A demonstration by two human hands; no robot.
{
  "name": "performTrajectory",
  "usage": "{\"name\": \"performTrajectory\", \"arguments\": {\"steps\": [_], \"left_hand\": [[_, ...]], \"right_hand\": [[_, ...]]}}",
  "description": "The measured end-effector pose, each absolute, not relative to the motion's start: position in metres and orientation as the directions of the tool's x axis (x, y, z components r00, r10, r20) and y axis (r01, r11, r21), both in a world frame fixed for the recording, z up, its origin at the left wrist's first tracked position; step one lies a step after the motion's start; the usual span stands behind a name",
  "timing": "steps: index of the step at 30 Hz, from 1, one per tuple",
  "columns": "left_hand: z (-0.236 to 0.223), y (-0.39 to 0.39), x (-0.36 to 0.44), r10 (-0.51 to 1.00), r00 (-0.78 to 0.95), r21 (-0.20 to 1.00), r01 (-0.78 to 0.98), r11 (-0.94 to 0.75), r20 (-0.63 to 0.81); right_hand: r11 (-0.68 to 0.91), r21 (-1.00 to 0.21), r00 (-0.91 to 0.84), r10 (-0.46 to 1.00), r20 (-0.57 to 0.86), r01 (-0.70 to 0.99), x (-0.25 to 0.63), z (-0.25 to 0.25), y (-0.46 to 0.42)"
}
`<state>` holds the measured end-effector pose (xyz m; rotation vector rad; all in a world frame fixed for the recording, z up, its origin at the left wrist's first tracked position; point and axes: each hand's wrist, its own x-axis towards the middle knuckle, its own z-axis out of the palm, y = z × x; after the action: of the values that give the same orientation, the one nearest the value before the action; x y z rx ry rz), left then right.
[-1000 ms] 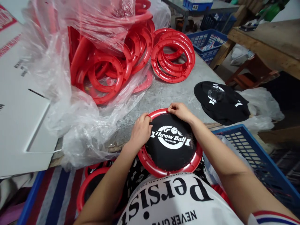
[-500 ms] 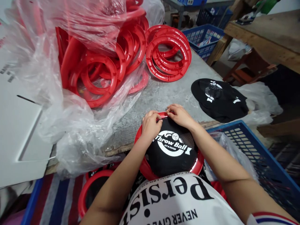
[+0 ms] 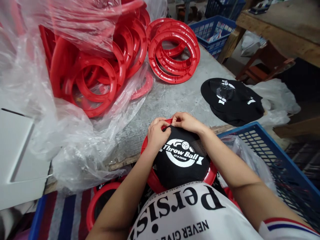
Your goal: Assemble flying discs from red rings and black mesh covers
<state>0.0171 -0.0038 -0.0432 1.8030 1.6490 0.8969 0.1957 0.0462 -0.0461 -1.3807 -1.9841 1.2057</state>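
Against my body rests a red plastic ring with a black fabric disc lying over it, printed "Throw Ball" in white. At the ring's far edge my left hand is closed, its thumb and fingers pinching the fabric's border by the rim. Close beside it my right hand pinches the same border, fingertips nearly touching the left thumb. The fingertips partly hide the fabric edge. More black fabric discs lie stacked on the table to the right.
Several loose red rings are piled on the grey table. Clear plastic bagging with more rings covers the left side. A blue crate stands at my right, and a finished-looking ring with black fabric at lower left.
Both hands have drawn closer together at the far rim, and the right fingers now pinch the fabric border. The view has shifted slightly.
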Motion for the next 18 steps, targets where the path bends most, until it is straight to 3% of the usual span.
{"name": "performTrajectory", "arguments": {"steps": [18], "left_hand": [[-0.0434,-0.0015,0.0219,0.991,-0.019,0.729,0.68,-0.086,0.135]], "right_hand": [[0.085,-0.771,-0.318,0.935,-0.158,0.631,0.1902,-0.039,0.0404]]}}
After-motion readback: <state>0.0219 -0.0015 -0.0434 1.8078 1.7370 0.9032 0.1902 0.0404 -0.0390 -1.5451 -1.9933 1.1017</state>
